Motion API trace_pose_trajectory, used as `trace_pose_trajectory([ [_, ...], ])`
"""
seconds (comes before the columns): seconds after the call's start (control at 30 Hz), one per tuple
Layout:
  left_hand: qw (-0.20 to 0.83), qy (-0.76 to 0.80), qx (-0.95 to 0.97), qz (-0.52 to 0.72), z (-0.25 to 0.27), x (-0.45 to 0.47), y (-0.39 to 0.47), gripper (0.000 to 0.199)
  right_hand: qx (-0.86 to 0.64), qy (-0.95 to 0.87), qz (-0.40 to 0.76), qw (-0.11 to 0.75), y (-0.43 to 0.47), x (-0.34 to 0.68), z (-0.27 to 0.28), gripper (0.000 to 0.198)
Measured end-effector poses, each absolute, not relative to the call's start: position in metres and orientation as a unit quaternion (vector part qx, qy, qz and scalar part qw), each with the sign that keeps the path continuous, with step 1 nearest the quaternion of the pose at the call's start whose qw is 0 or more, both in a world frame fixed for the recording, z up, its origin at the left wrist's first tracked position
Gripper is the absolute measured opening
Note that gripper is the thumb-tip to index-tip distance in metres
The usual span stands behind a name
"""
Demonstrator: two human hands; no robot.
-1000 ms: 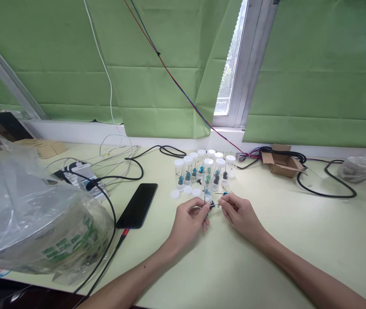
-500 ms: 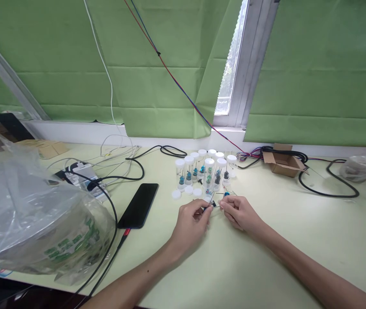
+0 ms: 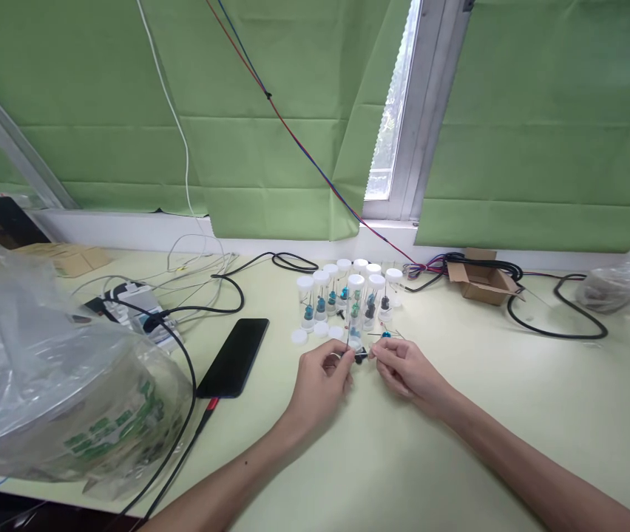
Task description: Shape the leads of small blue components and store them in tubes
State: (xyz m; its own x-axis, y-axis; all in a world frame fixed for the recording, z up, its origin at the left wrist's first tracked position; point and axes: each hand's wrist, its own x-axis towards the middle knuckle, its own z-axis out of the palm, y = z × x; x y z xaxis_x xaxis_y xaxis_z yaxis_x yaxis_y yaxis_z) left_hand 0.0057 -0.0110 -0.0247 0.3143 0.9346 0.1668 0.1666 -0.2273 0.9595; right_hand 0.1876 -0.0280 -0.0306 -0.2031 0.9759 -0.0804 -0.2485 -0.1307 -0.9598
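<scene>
My left hand (image 3: 322,377) is closed in a pinch on a small black part with thin metal pins (image 3: 360,356), one pin standing upright by the thumb. Opposite it, my right hand (image 3: 407,372) pinches at the part's right side; what lies between those fingertips is too small to make out. Just beyond the right fingers rests a small blue piece with thin wires (image 3: 386,335). Clear tubes with white lids (image 3: 371,301) stand grouped behind both hands, holding blue, green or dark pieces. Several loose white caps (image 3: 320,329) lie in front of the tubes.
Left of my arm lies a black phone (image 3: 234,358) with a cable plugged in. A large plastic bag (image 3: 71,391) fills the left side. An open cardboard box (image 3: 481,284) and black cables (image 3: 559,336) sit at the back right, below green blinds (image 3: 282,162).
The black part between my hands has turned slightly, and its pin now stands more upright. Both hands stay close together, and the whole view has shifted a little.
</scene>
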Motion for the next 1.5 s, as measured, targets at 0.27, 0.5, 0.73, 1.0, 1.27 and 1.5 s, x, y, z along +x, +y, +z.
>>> trace_pose_trajectory([
  [0.27, 0.534, 0.381, 0.602, 0.455, -0.023, 0.005, -0.005, 0.03, -0.351, -0.457, 0.608, 0.546, -0.03, 0.187, -0.03, 0.029],
  [0.5, 0.556, 0.366, 0.594, 0.451, -0.023, 0.006, -0.008, 0.032, -0.371, -0.479, 0.567, 0.558, -0.03, 0.185, -0.029, 0.027],
  [0.73, 0.552, 0.36, 0.607, 0.443, -0.022, 0.007, -0.011, 0.03, -0.379, -0.475, 0.562, 0.561, -0.033, 0.185, -0.028, 0.027],
  [1.0, 0.544, 0.362, 0.621, 0.433, -0.021, 0.007, -0.013, 0.03, -0.4, -0.469, 0.556, 0.558, -0.033, 0.184, -0.03, 0.035],
  [1.27, 0.506, 0.386, 0.642, 0.428, -0.022, 0.008, -0.017, 0.028, -0.433, -0.468, 0.543, 0.547, -0.034, 0.183, -0.029, 0.043],
  [1.5, 0.463, 0.382, 0.67, 0.435, -0.024, 0.009, -0.019, 0.025, -0.458, -0.459, 0.54, 0.537, -0.034, 0.182, -0.028, 0.044],
])
